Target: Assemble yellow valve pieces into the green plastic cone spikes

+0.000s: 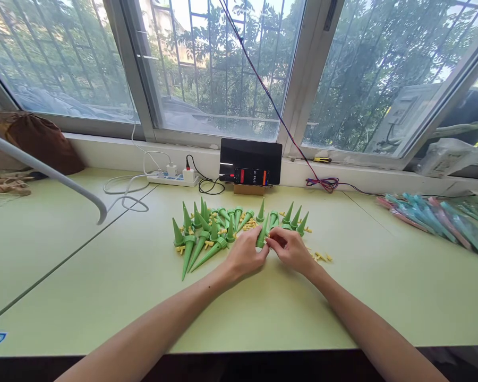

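Note:
My left hand grips a green cone-shaped spike near its wide end, with the tip pointing up and away. My right hand meets it there, fingers pinched on what looks like a small yellow part at the spike's base. Behind and to the left of my hands lies a heap of green spikes, some upright and some on their sides. Small yellow parts lie scattered among them and to the right of my right hand.
A pale green table runs to a window sill. A phone leans on a dark tablet, beside a power strip with white cables. Plastic-wrapped packs lie far right, a brown bag far left, and a white curved tube crosses the left side.

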The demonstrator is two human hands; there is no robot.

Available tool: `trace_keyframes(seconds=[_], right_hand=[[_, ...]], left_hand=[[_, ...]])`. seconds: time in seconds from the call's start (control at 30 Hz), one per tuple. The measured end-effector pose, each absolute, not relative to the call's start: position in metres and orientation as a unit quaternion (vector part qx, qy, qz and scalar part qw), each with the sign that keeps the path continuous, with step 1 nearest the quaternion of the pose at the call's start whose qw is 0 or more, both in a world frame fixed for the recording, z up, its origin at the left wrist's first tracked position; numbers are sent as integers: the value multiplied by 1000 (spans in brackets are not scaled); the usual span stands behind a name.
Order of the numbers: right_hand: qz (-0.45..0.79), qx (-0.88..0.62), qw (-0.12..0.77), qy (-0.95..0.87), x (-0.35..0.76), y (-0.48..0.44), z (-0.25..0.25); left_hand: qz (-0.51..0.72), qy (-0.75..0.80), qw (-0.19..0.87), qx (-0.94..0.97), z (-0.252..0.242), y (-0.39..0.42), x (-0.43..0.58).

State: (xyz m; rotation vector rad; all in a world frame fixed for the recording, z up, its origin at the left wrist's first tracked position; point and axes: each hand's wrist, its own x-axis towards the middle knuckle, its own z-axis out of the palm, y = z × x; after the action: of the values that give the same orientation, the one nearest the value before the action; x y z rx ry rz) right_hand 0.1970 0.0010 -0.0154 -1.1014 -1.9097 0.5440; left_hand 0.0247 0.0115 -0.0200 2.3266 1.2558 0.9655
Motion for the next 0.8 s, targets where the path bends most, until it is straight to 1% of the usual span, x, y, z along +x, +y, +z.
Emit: trace_keyframes(seconds=[0.4, 0.8], right_hand=[[187, -437, 441, -761, 194, 1, -13], [184, -433, 432, -770, 193, -1, -11]], left_hand=[[353, 438, 158, 812, -19, 9, 26], [365, 431, 169, 808, -27, 11, 28]])
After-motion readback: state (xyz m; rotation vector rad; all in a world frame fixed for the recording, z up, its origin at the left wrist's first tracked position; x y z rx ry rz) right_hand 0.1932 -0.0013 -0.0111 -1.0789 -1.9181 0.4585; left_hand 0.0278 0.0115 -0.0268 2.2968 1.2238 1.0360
